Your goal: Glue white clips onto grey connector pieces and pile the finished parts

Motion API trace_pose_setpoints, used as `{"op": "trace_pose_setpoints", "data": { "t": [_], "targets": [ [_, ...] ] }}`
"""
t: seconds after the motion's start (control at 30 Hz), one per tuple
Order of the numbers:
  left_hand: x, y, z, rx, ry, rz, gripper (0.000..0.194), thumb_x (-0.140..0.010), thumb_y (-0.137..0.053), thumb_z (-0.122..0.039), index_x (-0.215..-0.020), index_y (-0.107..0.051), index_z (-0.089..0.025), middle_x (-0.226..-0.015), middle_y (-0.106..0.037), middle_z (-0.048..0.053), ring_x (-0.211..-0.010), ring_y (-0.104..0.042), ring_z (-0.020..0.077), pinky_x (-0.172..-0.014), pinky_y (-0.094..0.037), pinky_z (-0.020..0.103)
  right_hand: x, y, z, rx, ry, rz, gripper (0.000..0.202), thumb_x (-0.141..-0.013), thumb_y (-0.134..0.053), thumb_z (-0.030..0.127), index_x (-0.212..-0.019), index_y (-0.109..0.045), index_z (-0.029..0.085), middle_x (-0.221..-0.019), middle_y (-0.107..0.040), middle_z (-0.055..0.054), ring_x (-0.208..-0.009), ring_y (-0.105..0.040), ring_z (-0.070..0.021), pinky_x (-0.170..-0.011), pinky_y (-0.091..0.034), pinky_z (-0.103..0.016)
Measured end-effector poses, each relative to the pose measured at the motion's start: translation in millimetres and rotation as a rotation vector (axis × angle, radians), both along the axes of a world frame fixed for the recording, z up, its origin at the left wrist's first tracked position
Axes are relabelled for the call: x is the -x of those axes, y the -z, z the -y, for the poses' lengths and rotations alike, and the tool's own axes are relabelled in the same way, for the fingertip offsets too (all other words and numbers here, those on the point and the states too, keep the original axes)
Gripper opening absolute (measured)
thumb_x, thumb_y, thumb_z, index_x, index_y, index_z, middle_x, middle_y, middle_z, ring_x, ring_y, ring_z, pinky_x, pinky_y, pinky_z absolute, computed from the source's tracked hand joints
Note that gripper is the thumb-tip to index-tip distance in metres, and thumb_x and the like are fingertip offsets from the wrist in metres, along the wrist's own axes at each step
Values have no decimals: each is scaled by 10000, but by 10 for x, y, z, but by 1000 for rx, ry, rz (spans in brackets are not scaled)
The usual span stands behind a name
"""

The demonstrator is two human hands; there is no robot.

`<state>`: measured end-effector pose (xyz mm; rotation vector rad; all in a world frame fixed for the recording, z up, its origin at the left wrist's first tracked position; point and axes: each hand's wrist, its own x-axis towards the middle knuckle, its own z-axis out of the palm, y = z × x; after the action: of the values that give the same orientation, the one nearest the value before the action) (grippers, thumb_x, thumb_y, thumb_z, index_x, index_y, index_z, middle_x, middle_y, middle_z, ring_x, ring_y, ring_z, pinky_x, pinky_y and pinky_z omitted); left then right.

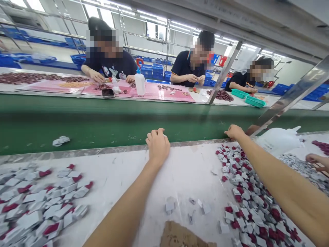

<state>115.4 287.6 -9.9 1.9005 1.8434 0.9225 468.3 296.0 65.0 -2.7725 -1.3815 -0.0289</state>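
Torn brown cardboard [177, 236] lies nearest; left hand [158, 147] curled, right hand [235, 132] narrowed, outstretched probably to reach the flat green belt [102, 128]; contents unclear.

My left forearm [123, 206] extends from the lower edge of the view, slanting up and to the right; the left hand [158, 147] lies palm down, its back toward me, fingers loosely bent and pointing away, wrist nearly straight. My right forearm [277, 178] enters from the lower right and slants up and to the left; the right hand [233, 131] is turned inward, with its fingers curled and their tips directed leftward. Both arms are bare and outstretched, the hands well apart, the right slightly farther forward.
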Motion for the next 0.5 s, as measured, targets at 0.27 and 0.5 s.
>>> {"op": "trace_pose_setpoints", "data": {
  "t": [0.27, 0.5],
  "targets": [
    [26, 33, -28, -51, 65, 99, 398, -953, -531, -50, -1291, -678, -199, -1323, -637, 209, -1342, -616, 417, -1144, -538, 549, 118, 82, -38, 64, 4, -12, 420, -1092, -789, 399, -1445, -708, 185, -1464, -721, -141, -1233, -758, -301, -1029, -667, -511],
    [90, 115, -114, -118, 82, 178, 348, -955, -565, -113, -1279, -654, -205, -1399, -605, 211, -1202, -727, 374, -1113, -602, 529, 365, 22, -52, 0, -99, -10, 426, -1095, -784, 402, -1457, -701, 191, -1471, -718, -136, -1231, -757, -301, -1029, -668, -519]
  ]
}}
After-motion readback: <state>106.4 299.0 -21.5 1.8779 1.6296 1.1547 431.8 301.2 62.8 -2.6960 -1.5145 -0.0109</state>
